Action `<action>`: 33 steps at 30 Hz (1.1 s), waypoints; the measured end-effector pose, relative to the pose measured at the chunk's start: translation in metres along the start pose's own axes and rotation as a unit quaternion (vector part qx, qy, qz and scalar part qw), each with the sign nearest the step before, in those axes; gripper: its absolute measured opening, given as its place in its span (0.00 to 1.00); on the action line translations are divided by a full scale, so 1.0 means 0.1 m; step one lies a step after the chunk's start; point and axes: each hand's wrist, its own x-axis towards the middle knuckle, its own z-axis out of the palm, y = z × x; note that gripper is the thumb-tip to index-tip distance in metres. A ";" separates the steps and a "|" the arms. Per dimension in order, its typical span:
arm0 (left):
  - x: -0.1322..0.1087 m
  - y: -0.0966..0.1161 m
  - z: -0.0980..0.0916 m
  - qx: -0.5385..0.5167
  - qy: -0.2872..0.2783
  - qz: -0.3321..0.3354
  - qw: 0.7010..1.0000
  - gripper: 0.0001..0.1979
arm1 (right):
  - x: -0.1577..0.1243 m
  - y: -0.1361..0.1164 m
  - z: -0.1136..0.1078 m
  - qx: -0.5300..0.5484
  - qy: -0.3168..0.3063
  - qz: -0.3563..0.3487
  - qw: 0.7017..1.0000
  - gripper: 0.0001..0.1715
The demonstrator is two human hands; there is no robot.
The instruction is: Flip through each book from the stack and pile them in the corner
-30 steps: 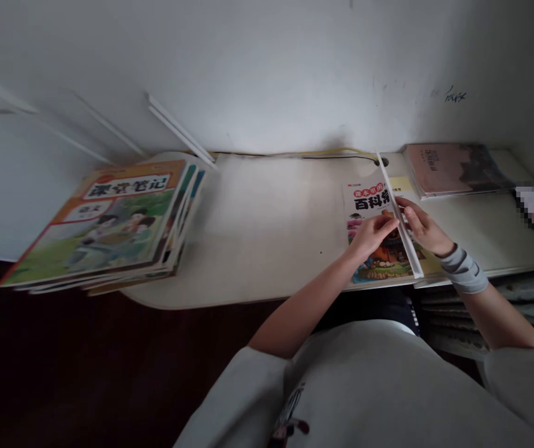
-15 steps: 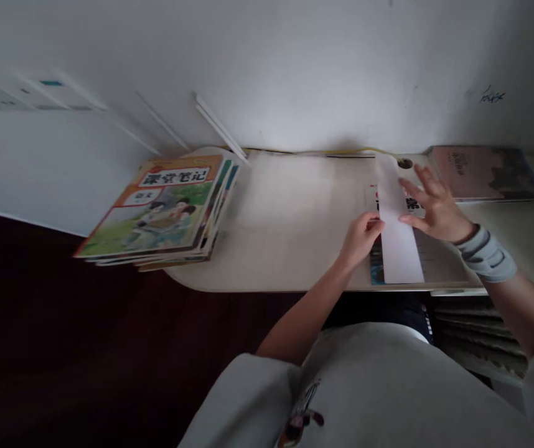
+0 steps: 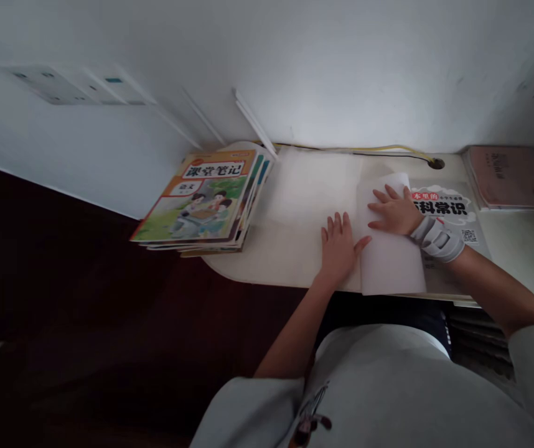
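A book (image 3: 449,246) with a grey cover and large black characters lies on the white desk in front of me. Its left part is covered by a white sheet of paper (image 3: 391,267), which looks like a flap turned over the cover. My right hand (image 3: 395,210), with a grey wrist brace (image 3: 439,239), rests on this sheet with its fingers spread. Just left of the sheet, my left hand (image 3: 338,249) lies flat on the desk, fingers out and thumb at the sheet's left edge. Neither hand grips anything.
On the left end of the desk (image 3: 290,249) a stack of books (image 3: 201,199) overhangs the rounded edge. A pinkish book (image 3: 510,177) lies at the back right. A yellow cable (image 3: 393,149) runs along the wall into a round hole (image 3: 436,163).
My left hand has let go of the paper's edge and flattened on the desk. My right hand has come down onto the sheet, which now looks wider and flatter. The view has shifted left.
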 end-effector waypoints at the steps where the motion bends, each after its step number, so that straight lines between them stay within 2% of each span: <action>1: 0.00 -0.02 0.03 -0.004 -0.015 -0.002 1.000 0.40 | 0.00 -0.01 0.01 -0.008 -0.006 0.001 1.000 0.31; 5: -0.01 -0.06 0.12 -0.008 -0.029 0.002 1.000 0.45 | 0.01 -0.04 0.03 -0.023 -0.025 -0.008 0.999 0.31; 9: -0.03 -0.09 0.15 -0.003 -0.020 0.012 1.000 0.39 | 0.07 -0.09 0.05 -0.033 -0.034 -0.023 0.999 0.29; 12: -0.04 -0.12 0.16 -0.005 -0.010 0.016 1.000 0.35 | 0.03 -0.17 0.00 -0.048 0.006 -0.023 0.999 0.29; 15: -0.03 -0.14 0.16 -0.007 0.002 0.020 1.000 0.32 | -0.20 -0.32 -0.08 -0.070 0.030 -0.072 0.994 0.30; 17: -0.03 -0.13 0.15 -0.011 0.002 0.020 1.000 0.30 | -0.46 -0.44 -0.13 -0.081 0.010 -0.145 0.986 0.33; 19: -0.03 -0.10 0.13 -0.019 -0.002 0.020 1.000 0.29 | -0.73 -0.57 -0.13 -0.088 -0.019 -0.218 0.972 0.41; 21: -0.03 -0.08 0.11 -0.030 -0.003 0.023 0.999 0.29 | -0.94 -0.66 -0.09 -0.101 -0.036 -0.255 0.961 0.45; 22: -0.03 -0.07 0.11 -0.038 -0.001 0.025 0.999 0.29 | -1.02 -0.69 -0.06 -0.110 -0.035 -0.256 0.960 0.43; 24: -0.03 -0.07 0.11 -0.054 0.004 0.032 0.998 0.29 | -1.10 -0.73 -0.01 -0.129 -0.023 -0.236 0.963 0.32; 27: -0.03 -0.15 0.14 -0.089 0.015 0.046 0.995 0.30 | -1.12 -0.73 0.00 -0.139 0.002 -0.213 0.967 0.19; 30: -0.05 -0.28 0.17 -0.143 0.027 0.063 0.987 0.32 | -1.09 -0.72 -0.03 -0.141 0.030 -0.192 0.971 0.18; 33: -0.09 -0.37 0.18 -0.169 0.024 0.073 0.983 0.33 | -1.07 -0.70 -0.02 -0.166 0.062 -0.126 0.976 0.21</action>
